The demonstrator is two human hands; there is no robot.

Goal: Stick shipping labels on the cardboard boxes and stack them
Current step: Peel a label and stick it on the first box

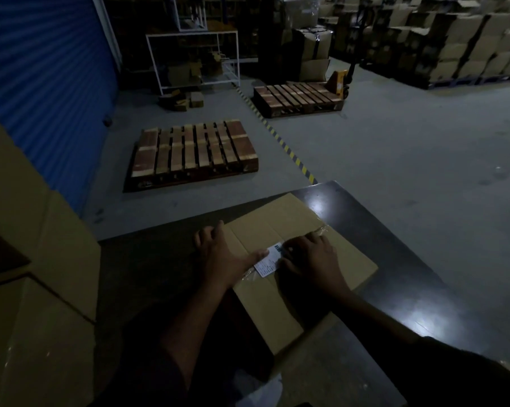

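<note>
Dim warehouse, head view. Cardboard box (295,259) lies flat on the dark table (394,259), top flaps closed, clear tape along the seam. White shipping label (270,261) sits on the box top near the middle seam, partly covered by the right hand. Left hand (221,254) rests flat on the box's left edge, fingers straight and spread over the side, thumb tip touching the label's left edge, not gripping anything. Right hand (309,257) lies palm down on the label's right part, fingers extended and pressing it onto the box, nothing gripped. More cardboard boxes (36,289) stand at left, just beside the table. On the floor beyond the table: wooden pallet (195,152), second pallet (299,98) further back with a yellow pallet jack (340,80) touching it, yellow-black floor stripe (280,142) between them. Blue roller door (42,83) at left, stacked cartons (453,39) at far right
</note>
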